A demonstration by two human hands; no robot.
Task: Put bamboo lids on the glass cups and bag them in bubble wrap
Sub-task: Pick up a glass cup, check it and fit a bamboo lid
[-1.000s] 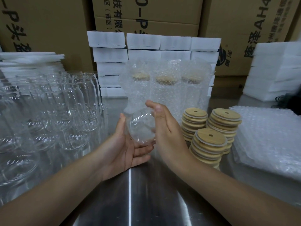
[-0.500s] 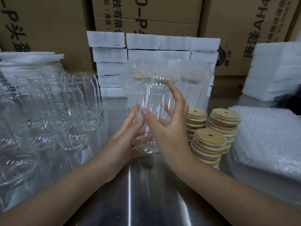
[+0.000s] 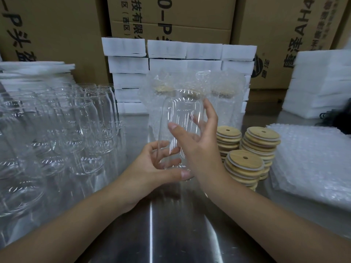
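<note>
A second ago the glass cup (image 3: 182, 112) lay on its side with its base towards the person; now it stands upright and lidless, ready, I'd say, for a lid. It is held just above the steel table (image 3: 171, 228), between the empty glasses (image 3: 79, 130) and the stacked bamboo lids (image 3: 245, 164), its long axis near vertical and its mouth pointing up. The left hand (image 3: 152, 168) grips the base, fingers and thumb curled round it, while the right hand (image 3: 199, 149) is spread nearly straight, thumb in front and fingers behind, touching rather than clasping.
</note>
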